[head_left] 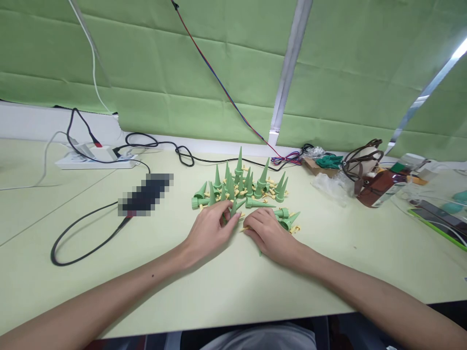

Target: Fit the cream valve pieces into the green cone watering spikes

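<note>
Frame centre | my left hand (211,227) pinches 1 green conical plastic spike (234,209), long axis near upright, tip up | my right hand (269,232) pinches 1 slim yellow plastic piece (244,229), near level, just lower right of the spike

We see green spikes (262,179) and pale yellow pegs (296,229) near the centre, over a cream table (219,296). At the top, we find a plain green curtain (146,58) and a red-and-blue wire (199,50); at right, a reddish-brown bottle (374,189).

head view | from above — facing forward, downward | desk (204,296) near
</note>
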Demonstrator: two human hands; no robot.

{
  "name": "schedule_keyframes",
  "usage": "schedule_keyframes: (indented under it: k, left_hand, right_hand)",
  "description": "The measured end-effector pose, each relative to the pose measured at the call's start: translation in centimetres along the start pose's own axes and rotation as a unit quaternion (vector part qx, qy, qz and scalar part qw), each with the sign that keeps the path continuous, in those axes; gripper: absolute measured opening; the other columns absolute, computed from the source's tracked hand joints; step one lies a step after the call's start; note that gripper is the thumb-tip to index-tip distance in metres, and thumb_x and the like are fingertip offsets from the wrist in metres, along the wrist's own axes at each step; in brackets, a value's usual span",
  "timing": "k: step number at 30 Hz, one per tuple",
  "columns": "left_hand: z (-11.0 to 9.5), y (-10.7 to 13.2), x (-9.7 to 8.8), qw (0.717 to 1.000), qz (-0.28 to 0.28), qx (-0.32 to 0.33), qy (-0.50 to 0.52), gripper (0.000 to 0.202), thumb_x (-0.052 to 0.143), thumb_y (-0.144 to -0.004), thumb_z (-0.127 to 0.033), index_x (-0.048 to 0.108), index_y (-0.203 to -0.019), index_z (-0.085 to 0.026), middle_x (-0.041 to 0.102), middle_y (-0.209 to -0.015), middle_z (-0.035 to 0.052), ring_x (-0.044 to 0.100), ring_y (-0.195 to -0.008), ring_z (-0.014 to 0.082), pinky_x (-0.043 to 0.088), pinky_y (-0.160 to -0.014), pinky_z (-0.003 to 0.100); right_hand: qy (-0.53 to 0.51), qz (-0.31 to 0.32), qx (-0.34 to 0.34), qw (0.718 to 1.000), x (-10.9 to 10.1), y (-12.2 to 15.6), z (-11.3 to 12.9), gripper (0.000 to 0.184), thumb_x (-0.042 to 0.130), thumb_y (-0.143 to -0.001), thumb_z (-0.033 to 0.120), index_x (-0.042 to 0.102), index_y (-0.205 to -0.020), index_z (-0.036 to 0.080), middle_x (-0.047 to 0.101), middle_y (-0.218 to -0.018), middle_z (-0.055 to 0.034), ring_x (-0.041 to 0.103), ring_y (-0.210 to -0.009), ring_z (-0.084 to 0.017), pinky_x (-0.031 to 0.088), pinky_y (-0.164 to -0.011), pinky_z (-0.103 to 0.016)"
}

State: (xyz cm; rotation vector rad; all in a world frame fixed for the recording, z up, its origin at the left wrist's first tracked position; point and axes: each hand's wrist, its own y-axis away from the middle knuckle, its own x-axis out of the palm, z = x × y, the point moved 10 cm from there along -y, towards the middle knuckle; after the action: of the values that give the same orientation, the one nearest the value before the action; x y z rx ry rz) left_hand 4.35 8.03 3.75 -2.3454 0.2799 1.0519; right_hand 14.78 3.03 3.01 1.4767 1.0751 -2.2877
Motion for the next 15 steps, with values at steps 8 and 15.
schedule_keyframes:
  k: [8, 15]
  left_hand:
    - [-1.1, 0.6, -2.8, 0.988, -0.118, 0.030, 0.094, 0.026, 0.055, -0.097, -0.035, 0.048, -0.077, -0.019, 0.046, -0.058, -0.0065, 0.040, -0.048, 0.0083, 0.033, -0.050, 0.023]
    - [-2.7, 1.2, -1.4, 0.987, -0.075, 0.125, 0.062, 0.027, 0.052, -0.099, -0.025, 0.055, -0.073, -0.017, 0.048, -0.058, -0.0050, 0.040, -0.052, 0.0082, 0.032, -0.053, 0.023]
  right_hand:
    - [-0.029, -0.074, -0.004, 0.997, -1.9, 0.1, 0.2, 0.011, 0.044, -0.101, 0.011, 0.053, -0.102, 0.019, 0.063, -0.093, -0.0067, 0.055, -0.088, -0.021, 0.044, -0.087, -0.039]
    - [-0.057, -0.151, -0.032, 0.986, -3.6, 0.4, 0.7, 0.011, 0.045, -0.103, 0.015, 0.055, -0.103, 0.020, 0.063, -0.089, -0.0065, 0.056, -0.084, -0.021, 0.046, -0.079, -0.035]
